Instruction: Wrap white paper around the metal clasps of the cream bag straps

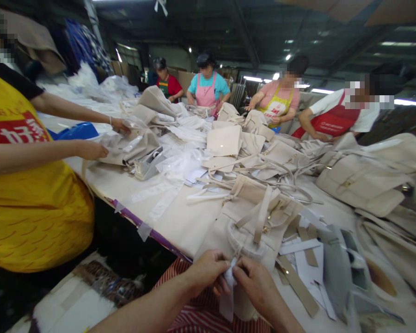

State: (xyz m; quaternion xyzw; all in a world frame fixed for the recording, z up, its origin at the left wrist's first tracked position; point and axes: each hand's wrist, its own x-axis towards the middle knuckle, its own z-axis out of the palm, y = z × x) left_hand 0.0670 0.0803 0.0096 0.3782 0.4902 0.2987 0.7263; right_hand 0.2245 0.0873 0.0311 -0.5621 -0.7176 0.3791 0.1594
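Observation:
At the near edge of the table, a beige handbag (263, 212) lies tilted towards me, with its handles up and gold-coloured hardware on its side. A translucent white wrapping (244, 243) covers a looped part of it. My left hand (210, 273) and my right hand (254, 280) meet just below that loop, fingertips pinched on a thin white wrapping strip (229, 277). The strip's loose end hangs beneath my fingers. My fingers cover the exact spot where they grip it.
Right of the bag lie white and tan card pieces (307, 259) and a grey tape dispenser (346, 263). Beige bags (364, 171) are heaped behind. On the left, a co-worker in a yellow apron (34, 199) handles a bag beside another dispenser (147, 164). Several other people work across the table (169, 208).

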